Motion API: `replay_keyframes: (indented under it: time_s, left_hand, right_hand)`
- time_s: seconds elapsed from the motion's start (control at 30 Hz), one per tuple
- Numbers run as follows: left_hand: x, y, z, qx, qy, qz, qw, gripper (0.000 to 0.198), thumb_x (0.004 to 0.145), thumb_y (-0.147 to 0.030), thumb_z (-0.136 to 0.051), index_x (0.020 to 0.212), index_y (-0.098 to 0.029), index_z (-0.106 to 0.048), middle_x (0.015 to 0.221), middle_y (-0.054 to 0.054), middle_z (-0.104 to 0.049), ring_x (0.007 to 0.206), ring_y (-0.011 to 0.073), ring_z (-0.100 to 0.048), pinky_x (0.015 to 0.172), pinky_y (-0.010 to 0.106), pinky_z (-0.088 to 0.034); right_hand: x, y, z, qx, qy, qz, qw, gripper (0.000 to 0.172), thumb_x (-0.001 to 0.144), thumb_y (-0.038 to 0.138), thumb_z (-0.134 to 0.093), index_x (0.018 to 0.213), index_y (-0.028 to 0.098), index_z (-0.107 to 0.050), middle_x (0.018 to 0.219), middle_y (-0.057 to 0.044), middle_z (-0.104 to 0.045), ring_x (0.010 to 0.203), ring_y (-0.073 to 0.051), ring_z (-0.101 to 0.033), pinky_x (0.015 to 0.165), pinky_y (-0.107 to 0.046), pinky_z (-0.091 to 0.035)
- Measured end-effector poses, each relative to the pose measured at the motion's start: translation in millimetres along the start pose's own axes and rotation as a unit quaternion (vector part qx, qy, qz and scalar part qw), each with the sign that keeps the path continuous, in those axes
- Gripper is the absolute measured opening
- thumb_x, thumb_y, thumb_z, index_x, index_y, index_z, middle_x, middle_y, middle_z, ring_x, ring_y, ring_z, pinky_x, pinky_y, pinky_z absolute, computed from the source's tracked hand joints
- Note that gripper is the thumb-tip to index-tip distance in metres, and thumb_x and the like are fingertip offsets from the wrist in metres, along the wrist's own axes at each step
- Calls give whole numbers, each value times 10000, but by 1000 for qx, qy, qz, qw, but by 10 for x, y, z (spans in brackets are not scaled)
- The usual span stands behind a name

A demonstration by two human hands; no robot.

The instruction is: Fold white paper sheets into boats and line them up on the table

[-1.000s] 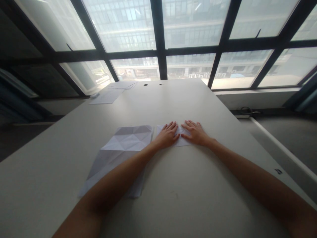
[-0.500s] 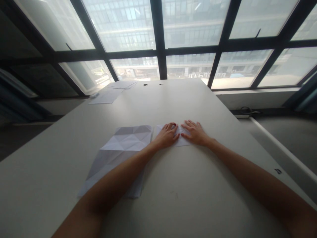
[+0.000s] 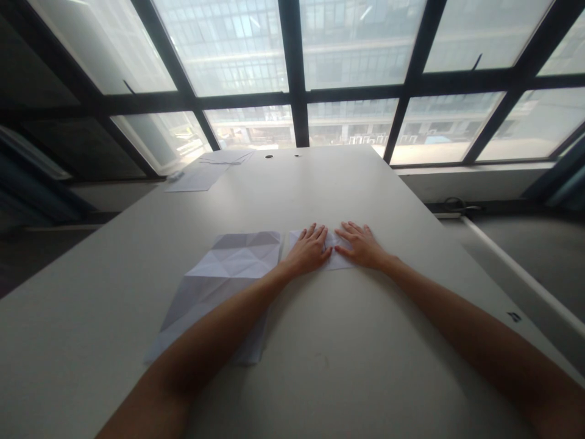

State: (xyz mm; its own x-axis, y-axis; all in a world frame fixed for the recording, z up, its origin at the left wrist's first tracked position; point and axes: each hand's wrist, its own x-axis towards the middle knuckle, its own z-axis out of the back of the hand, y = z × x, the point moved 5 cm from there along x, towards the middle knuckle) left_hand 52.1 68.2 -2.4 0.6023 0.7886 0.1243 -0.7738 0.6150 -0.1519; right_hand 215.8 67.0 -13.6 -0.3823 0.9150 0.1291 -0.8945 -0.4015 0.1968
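Left hand (image 3: 309, 250) and right hand (image 3: 359, 246) lie spread flat on the small paper (image 3: 339, 263); uneven pressure from either could skew or wrinkle it

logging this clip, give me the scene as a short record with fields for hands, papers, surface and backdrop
left hand: palm down on small white paper
right hand: palm down on the same paper's right side
creased white sheet: on the table, left of the small paper, partly covered by the left forearm
other papers: far left corner
surface: white table
backdrop: dark-framed windows
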Motion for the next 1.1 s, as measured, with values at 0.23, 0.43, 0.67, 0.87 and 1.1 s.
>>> replay_keyframes:
  time_s: [0.23, 0.43, 0.67, 0.87, 1.1]
  left_hand:
    - [1, 41, -26, 14, -2, 31, 999, 676, 982, -511, -342, 1513, -95, -300, 1609, 192, -254, 1523, 306, -102, 1210, 501, -148]
    - [-20, 79, -30, 31, -11, 59, 998, 710, 963, -581, -355, 1506, -123, -346, 1617, 189, -234, 1518, 358, -79, 1194, 594, -102]
    - [42, 150, -19, -9, -1, 103, 995, 597, 962, -393, -407, 1510, -166, -353, 1607, 150, -286, 1505, 341, -177, 1191, 601, -136]
    - [37, 299, 54, -20, -71, 177, 982, 503, 935, -281, -441, 1433, -217, -459, 1531, 90, -439, 1439, 299, -342, 1196, 564, -201]
    - [-34, 366, 58, 18, -122, 225, 967, 537, 942, -451, -507, 1413, -195, -469, 1440, 166, -485, 1369, 356, -383, 1144, 573, -256]
  right_hand:
    - [2, -6, -1, 3, 2, -2, 1000, 596, 974, 547, -411, 1484, 238, -427, 1602, -137, -308, 1486, -316, -229, 1150, -636, -168]
    - [-1, 2, 16, 10, -5, -2, 1000, 601, 972, 543, -428, 1484, 229, -430, 1597, -149, -313, 1485, -323, -233, 1142, -656, -176]
    - [-64, 202, 135, 12, -19, 116, 993, 438, 1002, 282, -384, 1421, 319, -509, 1612, -40, -303, 1514, -271, -149, 1149, -684, -73]
    - [-61, 237, 157, 36, -10, 128, 991, 418, 991, 244, -395, 1378, 280, -546, 1501, -64, -491, 1476, -260, -279, 1141, -703, -73]
    - [-22, 85, 230, 19, -43, 110, 993, 300, 982, 250, -446, 1168, 275, -679, 1370, -54, -621, 1415, -287, -398, 1132, -718, -80]
